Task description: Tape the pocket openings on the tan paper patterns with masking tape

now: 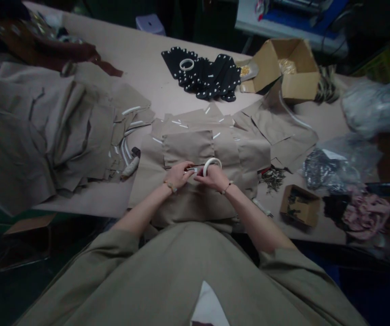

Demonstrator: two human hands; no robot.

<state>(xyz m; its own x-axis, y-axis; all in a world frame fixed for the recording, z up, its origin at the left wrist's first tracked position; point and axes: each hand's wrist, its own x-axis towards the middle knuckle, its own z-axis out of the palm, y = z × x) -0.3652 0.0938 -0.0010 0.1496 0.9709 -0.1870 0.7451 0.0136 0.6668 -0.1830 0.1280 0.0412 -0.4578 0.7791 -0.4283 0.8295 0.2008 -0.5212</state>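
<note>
Over the brown fabric pieces (188, 147) on the table, my two hands are close together. My right hand (217, 179) is closed, with a roll of white tape (214, 161) at its fingers. My left hand (178, 176) is closed in a pinch just to the left. Between the fingertips of both hands shows a small, thin piece with white and dark parts (195, 170), too small to name. Short white strips (179, 123) lie on the fabric beyond my hands.
A heap of brown fabric (62, 117) covers the left side. Black pieces with white dots (211, 77) lie at the back, another tape roll (186, 64) on them. To the right stand a cardboard box (266, 68), a small box (300, 206), a metal pile (273, 179) and plastic bags (334, 165).
</note>
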